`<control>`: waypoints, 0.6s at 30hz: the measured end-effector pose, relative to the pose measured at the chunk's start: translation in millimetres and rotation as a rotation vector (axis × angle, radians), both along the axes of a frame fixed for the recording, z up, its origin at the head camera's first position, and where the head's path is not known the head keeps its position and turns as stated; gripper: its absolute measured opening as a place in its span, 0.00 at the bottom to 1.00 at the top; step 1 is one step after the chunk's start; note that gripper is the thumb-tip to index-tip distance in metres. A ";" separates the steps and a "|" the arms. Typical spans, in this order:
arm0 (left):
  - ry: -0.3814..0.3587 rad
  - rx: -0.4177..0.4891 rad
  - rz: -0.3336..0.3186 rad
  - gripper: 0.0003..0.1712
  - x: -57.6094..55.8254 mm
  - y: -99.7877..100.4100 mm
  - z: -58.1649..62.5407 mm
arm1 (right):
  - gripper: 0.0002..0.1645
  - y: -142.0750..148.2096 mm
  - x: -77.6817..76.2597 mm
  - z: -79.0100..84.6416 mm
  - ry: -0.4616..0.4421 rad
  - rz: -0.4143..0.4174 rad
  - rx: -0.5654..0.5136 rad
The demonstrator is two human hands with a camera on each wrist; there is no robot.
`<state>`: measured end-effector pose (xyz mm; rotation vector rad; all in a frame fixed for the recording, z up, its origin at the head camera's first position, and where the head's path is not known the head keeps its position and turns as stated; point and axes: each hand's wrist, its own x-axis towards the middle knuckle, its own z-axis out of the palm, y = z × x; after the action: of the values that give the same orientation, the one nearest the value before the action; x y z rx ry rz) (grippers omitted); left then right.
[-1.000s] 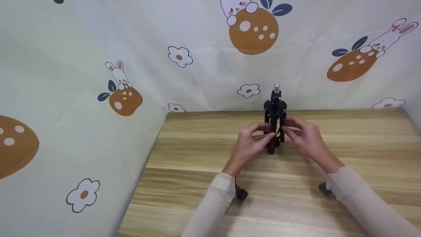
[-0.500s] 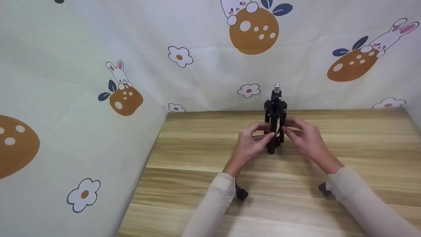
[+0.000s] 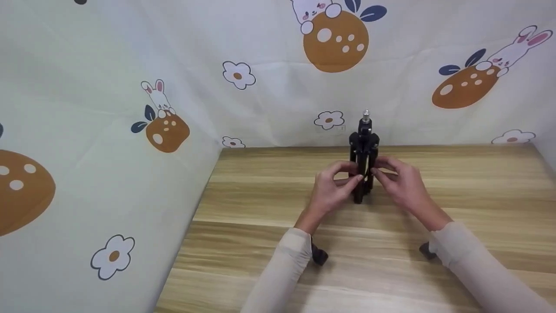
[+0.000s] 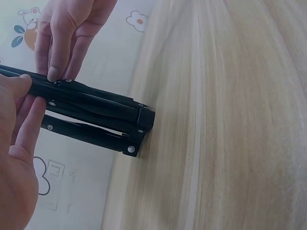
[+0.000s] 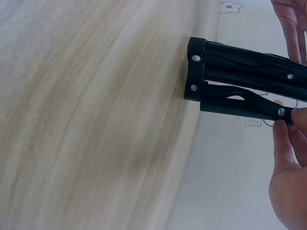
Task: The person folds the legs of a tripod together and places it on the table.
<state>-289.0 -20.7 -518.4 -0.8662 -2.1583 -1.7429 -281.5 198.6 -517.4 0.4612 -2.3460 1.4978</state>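
A small black tripod [image 3: 364, 145] stands upright near the back of the table, its legs folded almost together and a silver screw [image 3: 366, 115] on top. My left hand [image 3: 332, 187] pinches the front leg between thumb and fingers, low on the left side. From the other side, my right hand [image 3: 404, 182] holds the right leg with thumb and fingertips. In the left wrist view, the tripod's braces and rivets [image 4: 131, 149] show at the lower end. The right wrist view shows the right hand's fingertips [image 5: 282, 136] at a riveted brace joint.
The wood-grain table [image 3: 243, 191] meets a pale cloth backdrop [image 3: 278, 100] printed with rabbits, oranges and flowers, close behind the tripod. More of this cloth [image 3: 143, 195] runs along the left edge. Small black pieces [image 3: 319, 255] show beneath the two sleeve cuffs.
The tripod's right leg has shifted slightly inward toward the others, and my right hand has moved a little left with it. My left hand and the tripod's top stay in place.
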 end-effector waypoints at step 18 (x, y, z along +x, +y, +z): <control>0.006 -0.014 -0.005 0.13 -0.6 -2.6 1.3 | 0.14 -3.0 1.8 0.7 -0.030 0.007 -0.018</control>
<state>-289.7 -23.3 -517.1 -0.8800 -2.1691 -1.7267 -279.7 195.6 -516.7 0.4451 -2.3544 1.5379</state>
